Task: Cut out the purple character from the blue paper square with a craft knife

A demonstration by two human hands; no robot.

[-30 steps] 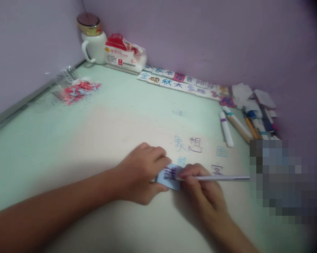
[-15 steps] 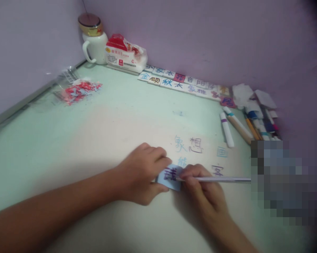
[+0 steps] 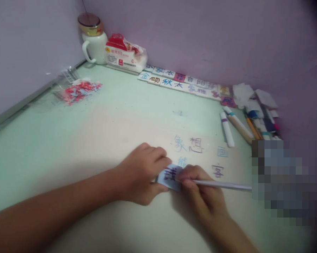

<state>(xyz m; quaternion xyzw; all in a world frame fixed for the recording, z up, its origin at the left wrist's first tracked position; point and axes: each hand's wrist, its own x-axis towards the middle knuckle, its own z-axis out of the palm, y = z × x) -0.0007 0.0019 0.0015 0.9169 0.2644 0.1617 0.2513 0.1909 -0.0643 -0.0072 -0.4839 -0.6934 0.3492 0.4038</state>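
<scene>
A small blue paper card (image 3: 169,175) with a dark purple character lies on the pale green table (image 3: 95,126). My left hand (image 3: 142,174) pins the card's left side, thumb and fingers curled around it. My right hand (image 3: 203,193) grips a thin white pen (image 3: 221,185), its tip on the card's right part and its shaft pointing right. Characters are written straight on the table (image 3: 191,144) just beyond the card.
A row of character cards (image 3: 179,82) lines the back wall. Markers and pens (image 3: 243,124) lie at the right with paper scraps. A white mug (image 3: 94,44) and tissue pack (image 3: 125,52) stand in the corner; a bag of red bits (image 3: 78,90) lies left. A blurred patch (image 3: 287,179) covers the right.
The pen's shaft has tilted a little, its far end now lower. My right hand shifted slightly on the card. My left hand has not moved.
</scene>
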